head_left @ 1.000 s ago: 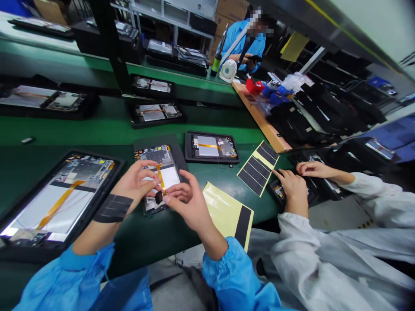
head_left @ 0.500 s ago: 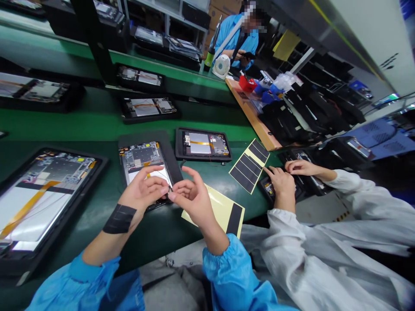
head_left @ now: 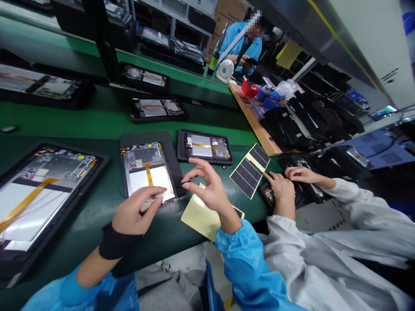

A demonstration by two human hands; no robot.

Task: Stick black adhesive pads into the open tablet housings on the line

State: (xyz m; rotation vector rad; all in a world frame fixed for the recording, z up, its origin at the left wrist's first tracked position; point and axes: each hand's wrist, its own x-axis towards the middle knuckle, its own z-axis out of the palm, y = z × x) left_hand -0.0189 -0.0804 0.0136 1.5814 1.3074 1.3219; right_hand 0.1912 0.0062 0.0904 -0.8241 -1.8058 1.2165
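In front of me lies an opened tablet (head_left: 152, 172) with its circuit board, white battery and orange ribbon cable showing, set on a black foam pad (head_left: 177, 170). Over its lower edge is my left hand (head_left: 138, 211), thumb and fingers apart, with nothing visible between them; whether it touches the tablet I cannot tell. My right hand (head_left: 209, 185) is raised beside the pad, thumb and a finger pinched on the dark end of a thin wire (head_left: 177, 175). Below that hand lies a yellow backing sheet (head_left: 197, 218) with a black strip partly hidden by my wrist.
A larger-looking opened tablet (head_left: 39, 194) lies at left, another opened tablet (head_left: 205, 147) behind right. A sheet of black adhesive strips (head_left: 249, 170) lies near a co-worker's hands (head_left: 282, 188) at right. More tablets (head_left: 157, 108) rest farther back, near a small fan (head_left: 225, 70).
My hands, together over the tablet's lower right before, are now apart. My left has moved down and left and opened; my right has moved right with the wire end in its fingers.
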